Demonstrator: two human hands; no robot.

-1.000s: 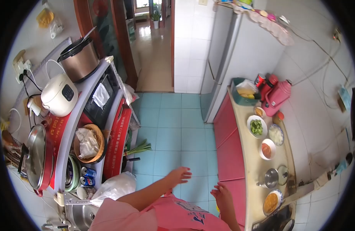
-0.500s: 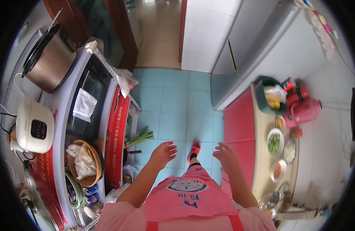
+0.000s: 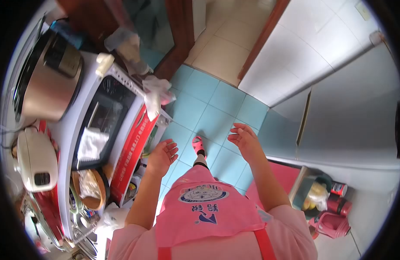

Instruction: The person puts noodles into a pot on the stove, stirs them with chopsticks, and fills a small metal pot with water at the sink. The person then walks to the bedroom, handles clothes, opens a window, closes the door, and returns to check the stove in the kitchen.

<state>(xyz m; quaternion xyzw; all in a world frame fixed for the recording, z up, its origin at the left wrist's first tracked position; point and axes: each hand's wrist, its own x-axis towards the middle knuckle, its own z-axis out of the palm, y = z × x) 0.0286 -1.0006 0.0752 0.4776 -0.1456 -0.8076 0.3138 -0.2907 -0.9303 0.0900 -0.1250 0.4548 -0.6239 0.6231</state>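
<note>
My left hand [image 3: 162, 157] is hanging released in the air, its fingers loosely bent and parted, and my right hand [image 3: 242, 135] is hovering just as free on the other side, thumb and fingers relaxed. Both are floating above the blue tiled floor [image 3: 208, 115], in front of my pink apron [image 3: 204, 203]. Nearest my left hand, the red printed panel [image 3: 131, 151] is lining the shelf unit [image 3: 69, 130] just outward of my fingers, apart from them. The shelf is bearing a dark-fronted oven [image 3: 103, 123] with a white cloth [image 3: 92, 144] hanging over it. To the right of my right hand, the refrigerator [image 3: 352, 117] is standing apart from my fingertips, and the red cabinet [image 3: 278, 175] is lying beside my forearm. A pink shoe [image 3: 199, 146] is showing between my hands.
</note>
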